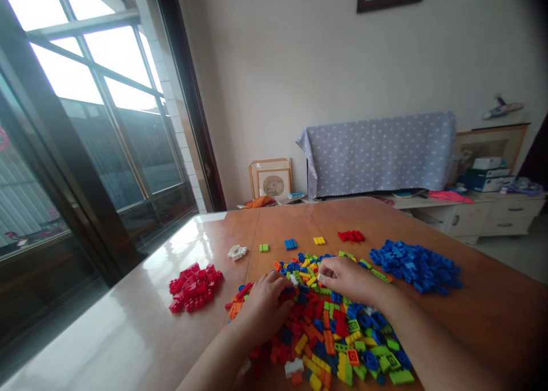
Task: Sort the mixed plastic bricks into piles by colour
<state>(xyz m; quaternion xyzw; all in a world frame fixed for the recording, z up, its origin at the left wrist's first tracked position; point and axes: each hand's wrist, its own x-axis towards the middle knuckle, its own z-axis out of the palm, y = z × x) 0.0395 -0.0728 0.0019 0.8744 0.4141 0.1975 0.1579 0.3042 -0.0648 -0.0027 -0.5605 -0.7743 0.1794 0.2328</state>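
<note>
A mixed pile of toy building bricks [328, 342] in red, orange, yellow, green, blue and white spreads over the table in front of me. My right hand [349, 278] is above the far part of the pile, thumb and fingertips pinched on a small white brick [321, 277]. At the pile's left side is my left hand [268, 301], its fingers curled down among red and dark bricks. What those fingers hold, if anything, is hidden by the hand. A larger white brick [294, 368] lies at the pile's near edge.
Red bricks [194, 288] are heaped at left, blue bricks [413, 265] at right. Along the back sit white bricks [237, 252], a green brick [264, 248], blue [290, 244], yellow [319, 241] and red bricks [351, 236]. The wooden table [149, 328] reaches toward a low cabinet [468, 218].
</note>
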